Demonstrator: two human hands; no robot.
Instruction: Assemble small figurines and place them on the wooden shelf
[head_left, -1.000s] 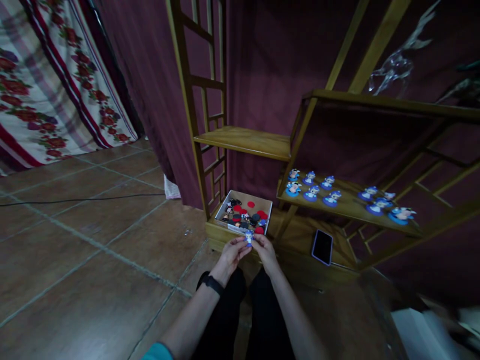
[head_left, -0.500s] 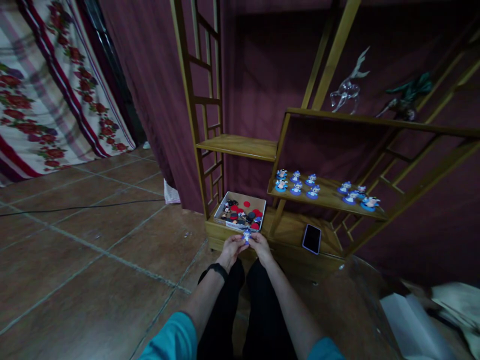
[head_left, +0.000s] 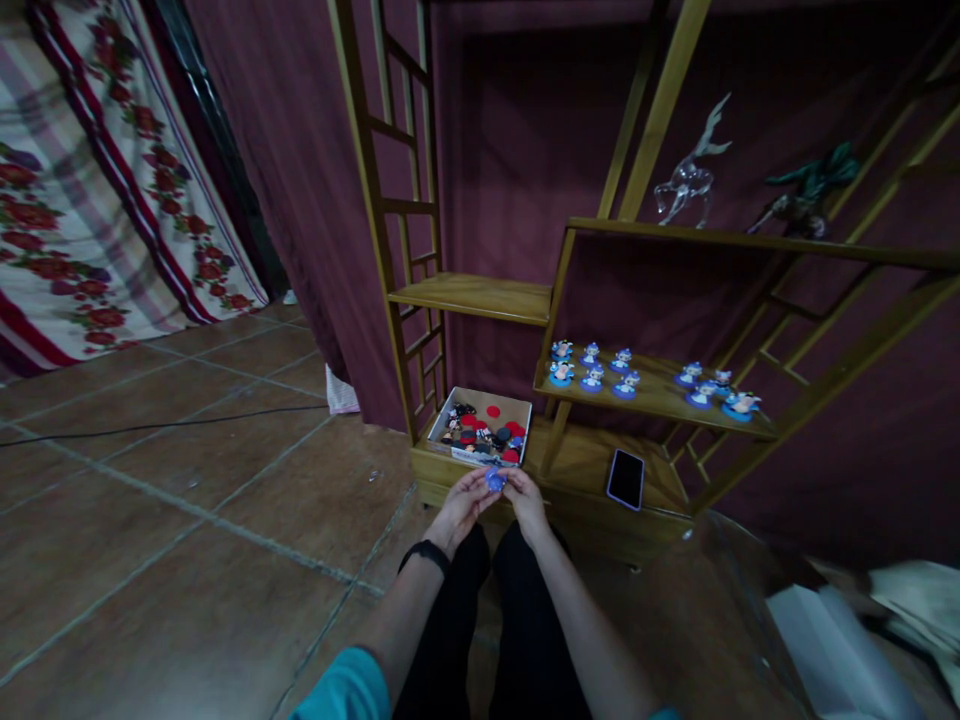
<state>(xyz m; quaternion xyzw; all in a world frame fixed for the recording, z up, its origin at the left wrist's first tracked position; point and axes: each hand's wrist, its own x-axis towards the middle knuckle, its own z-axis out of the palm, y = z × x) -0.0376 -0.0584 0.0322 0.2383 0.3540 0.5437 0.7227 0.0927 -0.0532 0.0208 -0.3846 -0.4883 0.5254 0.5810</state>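
Observation:
Between my two hands is a small purple figurine (head_left: 495, 480), its round purple side turned toward me. The fingers of my left hand (head_left: 466, 500) close on it from the left. From the right, the fingers of my right hand (head_left: 526, 497) grip it too. Just beyond my fingertips sits an open cardboard box (head_left: 511, 404) with red and black discs and small figure pieces jumbled inside. Several finished-looking figurines on purple or blue bases, such as a white-and-purple figurine (head_left: 592, 378), stand in two groups on the low shelf (head_left: 651, 392) to the right.
A phone (head_left: 625, 478) lies on the cabinet's bottom board. Higher up stand a clear deer ornament (head_left: 686, 185) and a dark green ornament (head_left: 810, 195). Wooden uprights (head_left: 373, 210) frame the shelves. A black cable (head_left: 165, 424) crosses the tiled floor at left; white bags (head_left: 832, 640) lie at lower right.
The figurine, upright with its white front visible before, is now tipped so its round purple side shows. Both hands stay on it in nearly the same place. The view has shifted slightly.

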